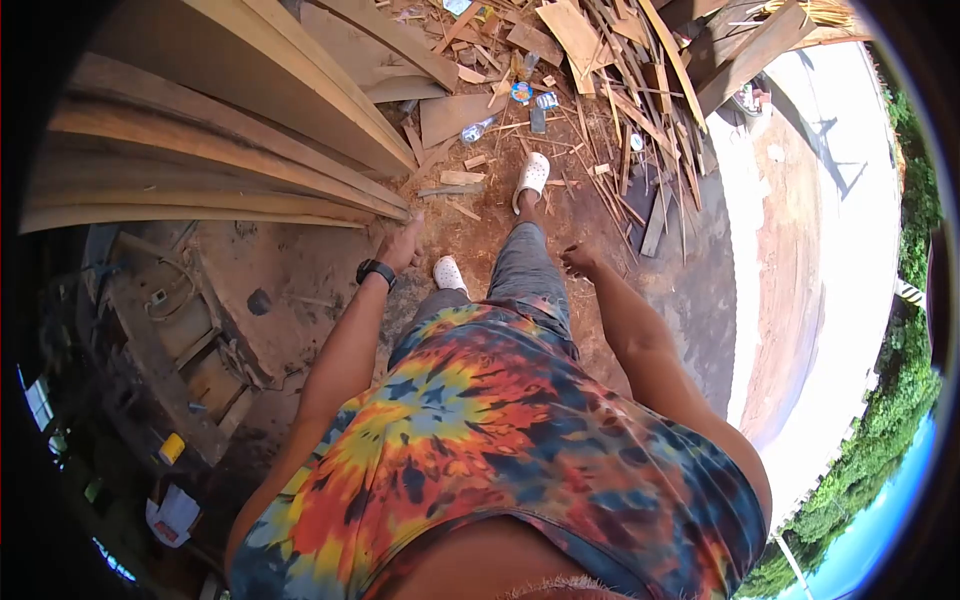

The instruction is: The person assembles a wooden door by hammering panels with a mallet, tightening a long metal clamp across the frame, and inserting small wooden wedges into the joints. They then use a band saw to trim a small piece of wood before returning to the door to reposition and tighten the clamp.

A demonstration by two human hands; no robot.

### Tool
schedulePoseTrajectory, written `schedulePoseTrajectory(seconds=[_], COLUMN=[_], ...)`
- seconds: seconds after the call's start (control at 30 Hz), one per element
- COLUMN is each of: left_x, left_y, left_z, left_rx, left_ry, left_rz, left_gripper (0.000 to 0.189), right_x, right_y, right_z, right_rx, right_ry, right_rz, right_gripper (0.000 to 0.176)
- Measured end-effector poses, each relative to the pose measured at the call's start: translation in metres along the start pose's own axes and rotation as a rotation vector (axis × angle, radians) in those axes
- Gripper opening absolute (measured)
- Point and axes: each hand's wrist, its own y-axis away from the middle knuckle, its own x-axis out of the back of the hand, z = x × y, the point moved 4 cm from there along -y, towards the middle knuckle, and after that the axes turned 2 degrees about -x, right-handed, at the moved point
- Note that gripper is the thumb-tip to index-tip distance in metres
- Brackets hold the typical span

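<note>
We see the left hand [405,243], fingers extended, laid flat against the near end of the stack of long pale wooden planks [220,150] along the rusty metal worktop's [290,285] far edge, seemingly steadying it. The right hand [578,260] hangs loosely curled, empty.

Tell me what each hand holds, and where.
Left hand touches the near end of the stacked planks; a grip cannot be told. Right hand holds nothing.
</note>
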Motion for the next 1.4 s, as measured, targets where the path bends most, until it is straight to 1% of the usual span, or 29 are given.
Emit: schedulePoseTrajectory(seconds=[0.03, 0.1, 0.17, 0.23, 0.27, 0.33, 0.37, 0.4, 0.47, 0.53, 0.57, 0.6, 0.63, 0.67, 0.73, 0.8, 0.83, 0.9, 0.93, 1.0, 1.03, 1.1, 1.13, 1.2, 1.23, 1.27, 1.33, 1.37, 1.4], left_x=[-0.014, -0.044, -0.071, -0.093, -0.101, -0.128, -0.152, -0.169, -0.202, -0.233, -0.244, -0.248, -0.248, -0.248, -0.241, -0.238, -0.234, -0.23, -0.227, -0.214, -0.208, -0.208, -0.208, -0.207, -0.206, -0.198, -0.187, -0.187, -0.186], left_y=[-0.021, -0.029, -0.058, -0.092, -0.113, -0.171, -0.207, -0.226, -0.257, -0.288, -0.302, -0.315, -0.328, -0.342, -0.369, -0.384, -0.394, -0.409, -0.417, -0.429, -0.438, -0.445, -0.449, -0.454, -0.457, -0.459, -0.461, -0.463, -0.463], left_z=[0.003, 0.052, 0.09, 0.128, 0.15, 0.171, 0.163, 0.194, 0.254, 0.299, 0.316, 0.336, 0.352, 0.361, 0.375, 0.375, 0.376, 0.376, 0.38, 0.383, 0.385, 0.384, 0.384, 0.384, 0.384, 0.387, 0.393, 0.394, 0.396], left_rx=[-0.016, -0.134, -0.342, -0.354, -0.4, -0.234, -0.223, -0.249, -0.414, -0.593, -0.574, -0.674, -0.769, -0.757, -0.731, -0.685, -0.698, -0.687, -0.676, -0.489, -0.545, -0.518, -0.514, -0.508, -0.519, -0.516, -0.47, -0.466, -0.46], left_ry=[-0.037, -0.094, -0.208, -0.247, -0.204, -0.082, -0.032, 0.019, 0.129, 0.05, 0.072, -0.073, -0.225, -0.21, -0.128, -0.061, -0.026, 0.019, 0.036, 0.05, 0.09, 0.142, 0.17, 0.18, 0.186, 0.188, 0.238, 0.249, 0.241], left_rz=[0.011, -0.073, -0.11, -0.193, -0.207, -0.186, -0.214, -0.225, -0.294, -0.37, -0.373, -0.24, -0.103, -0.102, 0.065, 0.099, 0.14, 0.243, 0.252, 0.399, 0.471, 0.474, 0.479, 0.509, 0.528, 0.524, 0.501, 0.488, 0.511], left_gripper=[0.068, 0.059, 0.049, 0.044, 0.042, 0.037, 0.032, 0.025, 0.02, 0.021, 0.021, 0.023, 0.027, 0.027, 0.034, 0.04, 0.04, 0.038, 0.038, 0.037, 0.038, 0.035, 0.033, 0.03, 0.027, 0.027, 0.024, 0.024, 0.025], right_x=[0.018, 0.051, 0.091, 0.127, 0.141, 0.174, 0.187, 0.199, 0.205, 0.204, 0.206, 0.205, 0.202, 0.199, 0.194, 0.191, 0.186, 0.163, 0.152, 0.129, 0.118, 0.103, 0.096, 0.086, 0.081, 0.078, 0.078, 0.077, 0.076], right_y=[-0.021, -0.067, -0.123, -0.201, -0.24, -0.311, -0.345, -0.382, -0.458, -0.516, -0.535, -0.553, -0.581, -0.61, -0.655, -0.722, -0.73, -0.729, -0.745, -0.78, -0.785, -0.797, -0.802, -0.814, -0.819, -0.814, -0.798, -0.793, -0.787], right_z=[-0.008, -0.029, -0.063, -0.104, -0.127, -0.194, -0.232, -0.263, -0.32, -0.384, -0.422, -0.456, -0.486, -0.513, -0.561, -0.581, -0.597, -0.638, -0.644, -0.658, -0.662, -0.672, -0.672, -0.674, -0.677, -0.681, -0.683, -0.681, -0.678], right_rx=[-0.021, -0.042, 0.018, 0.045, 0.044, 0.038, 0.066, 0.095, 0.326, 0.496, 0.596, 0.656, 0.654, 0.652, 0.618, 0.5, 0.503, 0.643, 0.643, 0.79, 0.782, 0.799, 0.801, 0.795, 0.725, 0.72, 0.794, 0.846, 0.835], right_ry=[0.058, 0.126, 0.196, 0.305, 0.227, 0.025, 0.166, 0.312, 0.554, 0.605, 0.686, 0.778, 0.85, 0.924, 0.942, 0.762, 0.777, 0.997, 1.016, 1.088, 1.108, 1.154, 1.165, 1.05, 1.123, 1.125, 1.099, 1.174, 1.181], right_rz=[-0.019, -0.053, 0.027, -0.048, -0.019, 0.013, -0.005, -0.018, 0.073, 0.06, 0.111, 0.156, 0.134, 0.11, 0.069, 0.134, 0.131, 0.165, 0.154, 0.15, 0.133, 0.202, 0.186, 0.299, 0.258, 0.256, 0.337, 0.369, 0.365], right_gripper=[0.039, 0.043, 0.043, 0.042, 0.041, 0.04, 0.041, 0.041, 0.043, 0.045, 0.048, 0.046, 0.042, 0.039, 0.031, 0.028, 0.028, 0.029, 0.029, 0.032, 0.032, 0.033, 0.033, 0.035, 0.037, 0.037, 0.034, 0.032, 0.032])
